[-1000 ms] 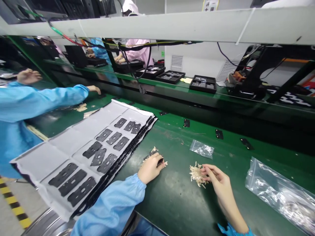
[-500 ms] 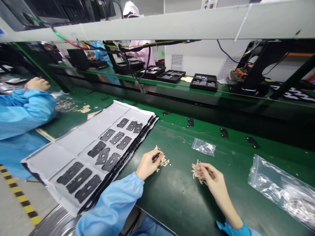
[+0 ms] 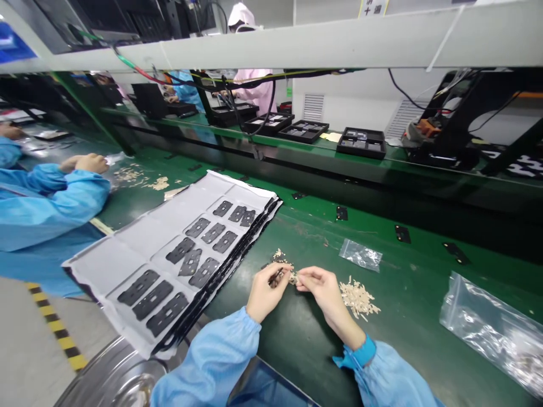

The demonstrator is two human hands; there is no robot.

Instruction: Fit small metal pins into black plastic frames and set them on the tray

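Observation:
My left hand (image 3: 267, 289) is closed around a small black part (image 3: 276, 276), mostly covered by the fingers. Close beside it, my right hand (image 3: 324, 291) pinches a tiny beige piece (image 3: 296, 277) at its fingertips; its exact shape is hard to make out. Both hands meet just above the green table (image 3: 305, 350). Behind the left fingers lies a small heap of pale and dark bits (image 3: 279, 256). A larger pile of beige strips (image 3: 360, 298) sits to the right of my right wrist.
On the left, a white tray (image 3: 139, 240) bears rows of flat black plates (image 3: 190, 263). Two clear plastic bags (image 3: 360, 254) lie on the right. Several black plates (image 3: 403, 233) rest along the back strip. A co-worker's blue sleeve (image 3: 85, 195) is at left.
My right hand has moved left from the beige pile to meet my left hand, with a tiny piece pinched in its fingers. The left hand still holds the black part. The view has shifted slightly.

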